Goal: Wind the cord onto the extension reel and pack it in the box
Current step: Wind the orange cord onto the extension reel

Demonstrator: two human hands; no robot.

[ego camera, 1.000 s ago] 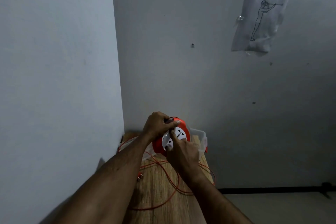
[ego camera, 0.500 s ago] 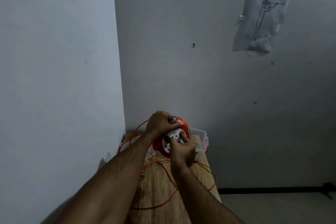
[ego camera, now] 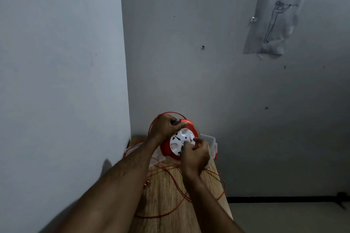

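Note:
An orange extension reel with a white socket face is held upright above the far end of a wooden table. My left hand grips the reel's top rim. My right hand pinches the small knob on the white face, fingers curled and blurred. Thin orange cord lies in loose loops on the table, and one loop arches over my left hand. A clear plastic box stands just behind the reel, partly hidden by it.
The table is narrow and sits in a room corner, with a wall close on the left and another behind. Its right edge drops to the floor. A paper drawing hangs on the back wall. The orange plug lies near the table's left edge.
My right hand has circled round the white face from its lower left to its right side, turning it. A cord loop has risen over my left hand.

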